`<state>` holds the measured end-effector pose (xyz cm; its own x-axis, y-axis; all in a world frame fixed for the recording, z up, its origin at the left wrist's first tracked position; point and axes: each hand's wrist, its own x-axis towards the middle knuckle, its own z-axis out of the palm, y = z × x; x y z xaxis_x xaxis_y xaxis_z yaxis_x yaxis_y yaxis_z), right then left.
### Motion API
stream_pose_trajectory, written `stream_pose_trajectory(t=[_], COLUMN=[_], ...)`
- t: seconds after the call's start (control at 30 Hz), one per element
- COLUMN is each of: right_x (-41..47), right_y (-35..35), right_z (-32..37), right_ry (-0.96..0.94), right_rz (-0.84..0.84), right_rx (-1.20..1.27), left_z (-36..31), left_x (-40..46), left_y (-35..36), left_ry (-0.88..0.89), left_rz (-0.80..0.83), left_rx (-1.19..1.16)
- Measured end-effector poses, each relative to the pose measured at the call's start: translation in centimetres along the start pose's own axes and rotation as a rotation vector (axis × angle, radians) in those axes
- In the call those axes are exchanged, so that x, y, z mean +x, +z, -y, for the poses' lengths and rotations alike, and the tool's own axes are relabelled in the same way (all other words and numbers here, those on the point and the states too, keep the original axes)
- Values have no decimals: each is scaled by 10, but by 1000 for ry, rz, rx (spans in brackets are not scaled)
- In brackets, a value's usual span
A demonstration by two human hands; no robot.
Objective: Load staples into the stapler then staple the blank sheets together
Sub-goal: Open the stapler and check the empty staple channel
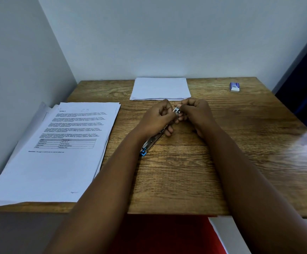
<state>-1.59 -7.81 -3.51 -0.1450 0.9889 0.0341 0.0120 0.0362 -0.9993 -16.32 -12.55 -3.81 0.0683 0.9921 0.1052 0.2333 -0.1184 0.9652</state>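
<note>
A: On the desk [185, 176], left side: printed stack [57, 143], top page text plus a table, near edge overhanging the desk front.

B: Far centre?

A: Blank sheets [161, 88], squared pile against the wall, just beyond the hands, not touching them.

B: Hands.

A: Left hand [157, 119] mid-desk, fingers curled round the stapler [150, 143]. Right hand [194, 114] opposite, knuckles up, fingertips pinching at the stapler's metal front end between the two hands.

B: Stapler position?

A: Lies diagonally under the left hand; blue rear end sticks out toward the near left, resting on the wood; metal channel visible along its length. Whether staples sit in it, cannot tell.

B: Anything smaller?

A: Staple box [234, 87], blue and white, far right corner, well apart from everything else.
</note>
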Motion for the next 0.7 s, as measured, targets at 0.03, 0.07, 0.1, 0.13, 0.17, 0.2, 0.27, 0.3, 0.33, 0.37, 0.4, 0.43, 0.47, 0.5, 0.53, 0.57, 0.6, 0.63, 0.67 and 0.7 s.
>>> stream_pose_trajectory(t=[0.03,0.07,0.1,0.13,0.17,0.2,0.27,0.3,0.33,0.37,0.4,0.43,0.47,0.5,0.53,0.57,0.6,0.63,0.67,0.7], right_x=[0,1,2,4,5,6,6,6,5,5,4,4,4,4,4,4,5,5,5,5], right_y=[0,0,-1,-2,-3,-4,-5,-5,-6,-7,-7,-7,-8,-7,-7,-6,-6,-6,-5,-5], right_z=[0,-1,-1,-2,-3,-3,-4,-4,-4,-3,-3,-2,-2,-2,-2,-2,-2,-1,-2,-2], right_ry=[2,3,5,4,4,3,3,7,11,16,18,18,16,16,20,26,29,29,30,36], right_rz=[-4,-13,-30,-48,-58,-57,-41,-33,-23,-12,-2,0,0,-2,-4,-4,-4,-4,-5,-4], right_rx=[-1,-1,-3,-2,1,5,13,19,24,21,15,3,-7,-15,-15,-12,-6,-4,1,8], left_z=[0,0,1,1,2,2,3,3,3,3,3,4,4,5,6,6,6,6,6,5], left_x=[0,0,0,0,-1,-1,-2,-2,-2,-2,-2,-2,-2,-1,-1,-1,-1,-1,-1,-2], left_y=[1,0,1,0,0,0,-1,-2,-2,-3,-3,-4,-4,-3,-3,-3,-3,-4,-3,-3], left_ry=[-14,-27,-34,-38,-39,-38,-33,-26,-13,5,26,46,64,76,85,94,102,106,105,104], left_rz=[-9,-17,-19,-14,-10,-10,-18,-9,13,39,61,72,76,75,69,61,50,39,27,17], left_rx=[-5,-11,-10,-9,-9,-16,-37,-52,-66,-57,-20,28,63,80,86,92,102,109,111,109])
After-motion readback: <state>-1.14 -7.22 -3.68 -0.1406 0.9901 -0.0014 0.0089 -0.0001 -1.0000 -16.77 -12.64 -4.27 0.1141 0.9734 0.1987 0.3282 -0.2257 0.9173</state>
